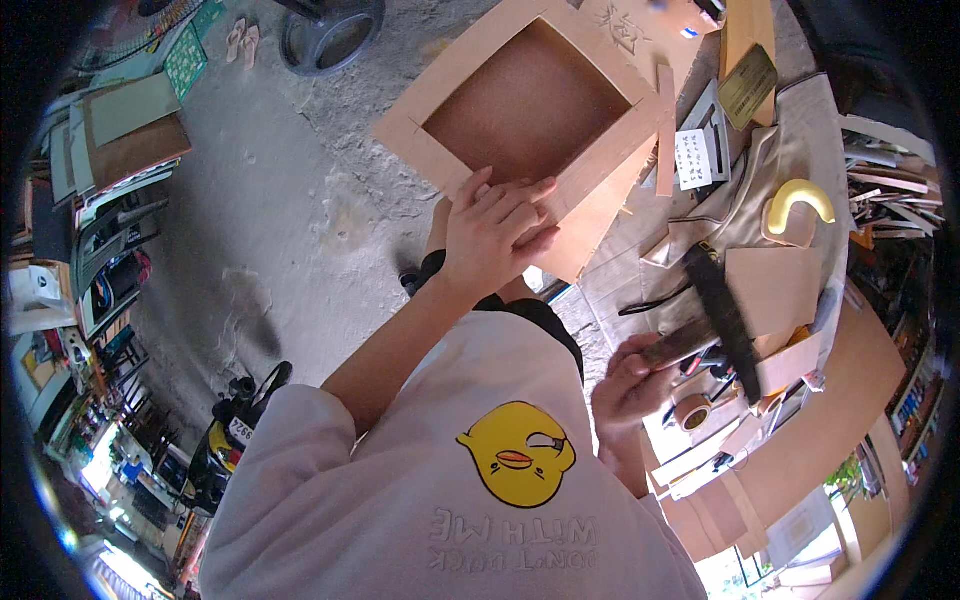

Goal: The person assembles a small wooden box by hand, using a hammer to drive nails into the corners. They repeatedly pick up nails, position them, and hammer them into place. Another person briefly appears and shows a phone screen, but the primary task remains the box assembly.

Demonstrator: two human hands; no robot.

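A light-brown wooden box (pixel 410 130), with a rectangular opening in its top panel and a darker inside, stands tilted before me. My left hand (pixel 495 225) rests on its near edge, below the opening, with fingers stretched apart; no held object shows there. To the lower right, my right hand (pixel 632 385) is wrapped round the handle of a hammer (pixel 728 325). The hammer's long dark head is smeared by motion and is raised off to the right, apart from the box. A larger brown board (pixel 590 220) lies partly under the box.
On the right, a cloth-covered surface (pixel 735 195) bears a yellow curved banana-like thing (pixel 800 205), a written card (pixel 692 160) and a cardboard sheet (pixel 770 285). A tape roll (pixel 692 412) sits near my right hand. Stacked boards (pixel 135 140) stand left; a grey round base (pixel 330 40) lies beyond.
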